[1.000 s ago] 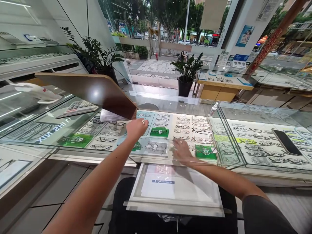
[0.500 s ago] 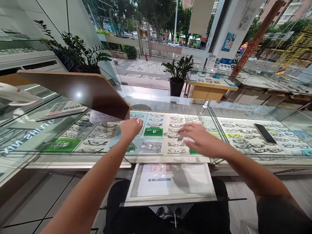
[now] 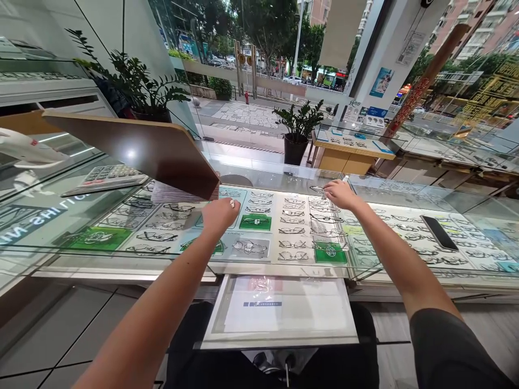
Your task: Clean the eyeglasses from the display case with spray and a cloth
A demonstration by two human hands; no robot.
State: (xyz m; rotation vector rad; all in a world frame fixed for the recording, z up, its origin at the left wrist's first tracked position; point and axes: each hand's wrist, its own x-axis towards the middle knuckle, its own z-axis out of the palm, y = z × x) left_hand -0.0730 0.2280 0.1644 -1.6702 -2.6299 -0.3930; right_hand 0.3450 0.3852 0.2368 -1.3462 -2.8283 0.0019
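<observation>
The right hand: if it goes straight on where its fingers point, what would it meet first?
Probably the eyeglasses just left of the right hand; whether the two touch, I cannot tell.

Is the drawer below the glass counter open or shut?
Open: the drawer juts out from under the glass counter, and a white sheet with a blue bar shows inside it.

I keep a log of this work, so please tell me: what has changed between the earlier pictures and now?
The right hand has moved forward to the bottle; whether it grips it is unclear. The left hand, board and phone stayed in place.
</observation>
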